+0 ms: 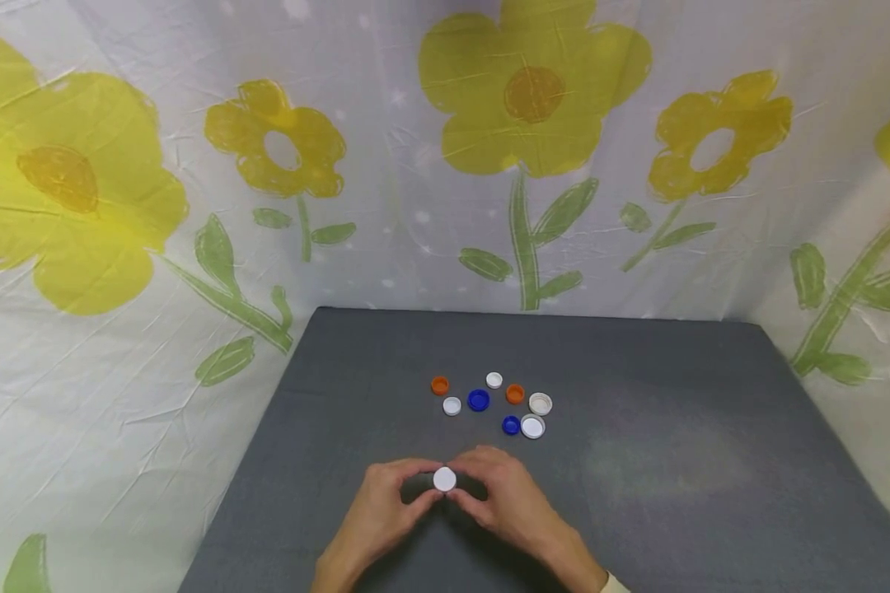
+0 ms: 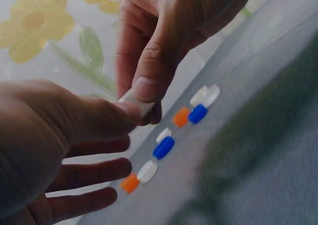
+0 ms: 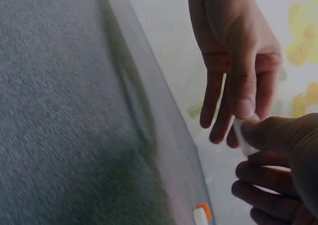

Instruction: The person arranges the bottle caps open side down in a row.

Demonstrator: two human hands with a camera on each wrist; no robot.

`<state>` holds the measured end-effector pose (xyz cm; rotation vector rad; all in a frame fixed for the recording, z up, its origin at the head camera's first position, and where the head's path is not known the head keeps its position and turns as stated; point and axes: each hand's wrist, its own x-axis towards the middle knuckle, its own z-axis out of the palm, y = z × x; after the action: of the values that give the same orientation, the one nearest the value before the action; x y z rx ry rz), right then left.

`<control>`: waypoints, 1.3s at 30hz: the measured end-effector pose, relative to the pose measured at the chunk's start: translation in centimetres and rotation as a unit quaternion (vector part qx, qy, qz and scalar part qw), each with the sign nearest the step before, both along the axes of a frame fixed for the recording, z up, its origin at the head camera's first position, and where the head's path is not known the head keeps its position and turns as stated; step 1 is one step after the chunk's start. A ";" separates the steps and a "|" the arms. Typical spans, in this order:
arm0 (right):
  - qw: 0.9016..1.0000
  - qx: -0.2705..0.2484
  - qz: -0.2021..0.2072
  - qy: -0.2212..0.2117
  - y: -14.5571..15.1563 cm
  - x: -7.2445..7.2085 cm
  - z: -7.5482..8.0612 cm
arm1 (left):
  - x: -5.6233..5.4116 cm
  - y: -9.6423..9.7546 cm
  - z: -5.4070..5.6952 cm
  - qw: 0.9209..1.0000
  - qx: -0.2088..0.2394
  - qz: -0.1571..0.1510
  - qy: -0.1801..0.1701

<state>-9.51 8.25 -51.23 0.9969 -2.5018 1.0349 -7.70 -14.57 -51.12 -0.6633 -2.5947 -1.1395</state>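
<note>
A white bottle cap [image 1: 444,479] is held above the table's near part, between both hands. My left hand [image 1: 379,509] pinches its left side with thumb and index finger, and my right hand [image 1: 510,504] pinches the right side the same way. In the left wrist view the cap [image 2: 139,104] is partly covered by the thumbs. The left hand's other fingers are spread apart below it. Only a pale strip of the cap [image 3: 244,136] shows in the right wrist view.
Beyond the hands lie loose caps: two orange ones [image 1: 440,385], two blue ones [image 1: 478,400] and several white ones [image 1: 540,403]. They rest on a dark grey table [image 1: 638,362]. A flower-printed cloth [image 1: 386,231] hangs behind and at both sides.
</note>
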 end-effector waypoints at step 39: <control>0.976 0.210 0.051 -0.008 -1.4 0.5 -1.7 | 1.1 -0.9 -0.4 0.975 -0.209 -0.031 -0.070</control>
<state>-9.03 6.86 -52.90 1.2432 -2.7714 0.5417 -6.59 -15.43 -51.54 -0.7746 -2.9885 -0.6738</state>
